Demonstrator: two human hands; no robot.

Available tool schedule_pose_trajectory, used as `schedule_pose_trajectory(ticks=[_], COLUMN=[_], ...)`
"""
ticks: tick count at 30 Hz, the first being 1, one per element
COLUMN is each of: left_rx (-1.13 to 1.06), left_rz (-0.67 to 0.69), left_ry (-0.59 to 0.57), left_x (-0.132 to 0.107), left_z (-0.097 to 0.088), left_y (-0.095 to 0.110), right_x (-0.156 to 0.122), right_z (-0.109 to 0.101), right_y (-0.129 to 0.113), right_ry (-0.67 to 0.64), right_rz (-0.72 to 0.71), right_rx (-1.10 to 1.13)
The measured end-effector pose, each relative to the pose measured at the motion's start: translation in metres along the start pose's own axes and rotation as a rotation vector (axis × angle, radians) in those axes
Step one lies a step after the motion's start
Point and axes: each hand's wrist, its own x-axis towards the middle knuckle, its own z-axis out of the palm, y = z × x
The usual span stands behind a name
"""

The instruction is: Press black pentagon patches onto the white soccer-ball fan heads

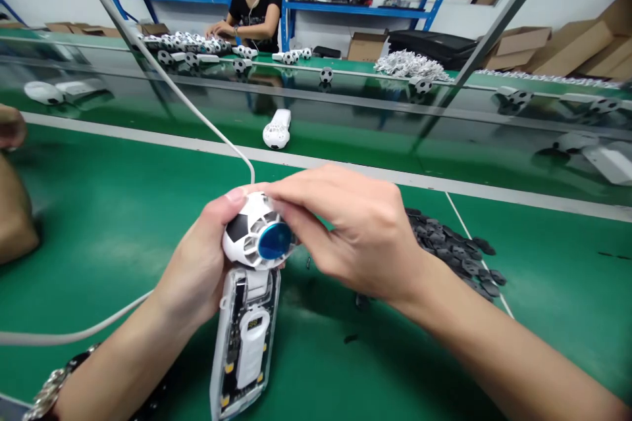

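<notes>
A handheld fan [245, 253] with a football-patterned head, a blue disc in the grille and a clear-cased handle is in front of me. Its handle [247, 342] points down toward me and shows a small display and circuitry. My left hand [200, 256] wraps around the head from the left, thumb on top. Against the upper right of the head, my right hand [355, 230] has thumb and fingers pinched together. Whatever lies between those fingertips is hidden. Right of that hand, a pile of small black pieces [449, 250] lies on the green table.
Beyond a pale rail [345, 168], a white fan [277, 129] lies on the green conveyor. A white cable [197, 105] slants down behind my hands. A co-worker [254, 10] handles football-headed pieces across the line. Another person's arm [12, 210] rests at left.
</notes>
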Motion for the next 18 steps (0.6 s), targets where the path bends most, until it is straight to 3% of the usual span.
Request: schedule_pose_trajectory(ticks=[3, 8, 14, 16, 18], left_rx=[0.006, 0.201, 0.390, 0.420, 0.442], left_rz=[0.097, 0.391, 0.647, 0.716, 0.755], left_ry=[0.017, 0.106, 0.213, 0.201, 0.171], left_x=[-0.001, -0.013, -0.022, -0.023, -0.025], left_z=[-0.001, -0.001, 0.004, 0.004, 0.002], left_y=[0.007, 0.020, 0.017, 0.014, 0.012], right_x=[-0.001, -0.002, -0.009, -0.013, -0.015], right_z=[0.001, 0.002, 0.010, 0.013, 0.014], right_y=[-0.005, -0.021, -0.026, -0.031, -0.037], right_ry=[0.049, 0.118, 0.170, 0.187, 0.176], right_rz=[-0.074, -0.053, -0.123, -0.089, 0.033], right_rx=[0.061, 0.066, 0.090, 0.175, 0.312])
